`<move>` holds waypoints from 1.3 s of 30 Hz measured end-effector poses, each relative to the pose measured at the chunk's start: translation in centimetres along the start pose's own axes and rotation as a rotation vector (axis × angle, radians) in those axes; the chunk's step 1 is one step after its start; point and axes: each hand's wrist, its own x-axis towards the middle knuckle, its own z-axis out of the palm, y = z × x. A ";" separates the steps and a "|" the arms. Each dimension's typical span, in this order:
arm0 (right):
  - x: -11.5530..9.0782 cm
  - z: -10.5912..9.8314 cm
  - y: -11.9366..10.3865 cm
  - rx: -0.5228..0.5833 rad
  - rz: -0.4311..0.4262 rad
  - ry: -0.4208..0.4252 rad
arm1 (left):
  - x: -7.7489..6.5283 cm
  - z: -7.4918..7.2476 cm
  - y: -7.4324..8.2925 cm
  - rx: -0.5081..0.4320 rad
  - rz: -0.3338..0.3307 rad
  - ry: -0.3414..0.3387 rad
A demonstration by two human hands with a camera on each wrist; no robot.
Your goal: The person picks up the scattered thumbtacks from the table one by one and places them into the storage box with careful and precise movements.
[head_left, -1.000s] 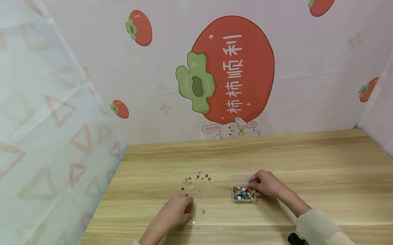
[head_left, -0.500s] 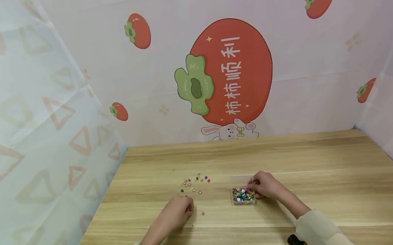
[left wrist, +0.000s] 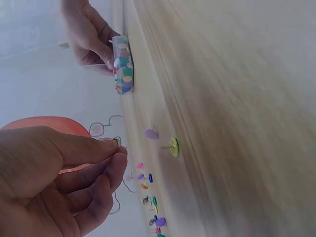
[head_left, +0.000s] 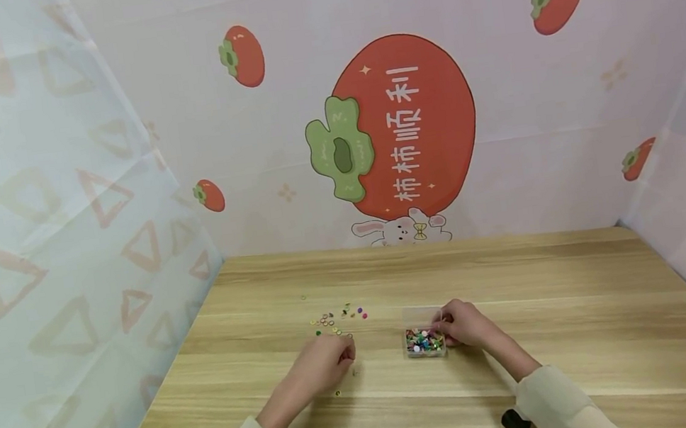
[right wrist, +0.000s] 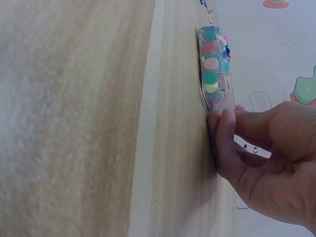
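My left hand (head_left: 323,365) is raised a little over the table, left of the box, and pinches a small thumbtack (left wrist: 117,141) between thumb and forefinger. Most of that tack is hidden by the fingertips. A clear plastic box (head_left: 427,356) full of colourful thumbtacks stands with its transparent lid (head_left: 421,316) raised at the back. My right hand (head_left: 467,324) holds the box by its right side, thumb and fingers at the edge. Below the left hand a yellow-green thumbtack (left wrist: 174,147) and a purple thumbtack (left wrist: 151,134) lie on the table.
Several loose thumbtacks (head_left: 325,322) are scattered on the wooden table (head_left: 517,271), beyond the left hand. One gold thumbtack (head_left: 338,393) lies nearer the front. A printed cloth wall (head_left: 530,112) closes off the back, with more cloth at both sides.
My left hand has moved to the right, toward the box, with the thumbtack between its fingertips. The right hand keeps its hold on the box, and the head view has tilted slightly.
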 end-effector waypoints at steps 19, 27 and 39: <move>0.0 0.1 0.1 0.046 0.051 0.003 | 4.3 1.0 6.0 0.073 0.119 -0.075; 0.1 0.4 0.4 0.076 0.010 -0.012 | 6.5 1.6 7.8 0.067 0.204 -0.077; 0.1 0.1 0.4 0.029 -0.004 0.006 | 8.8 2.2 8.8 -0.007 0.241 -0.061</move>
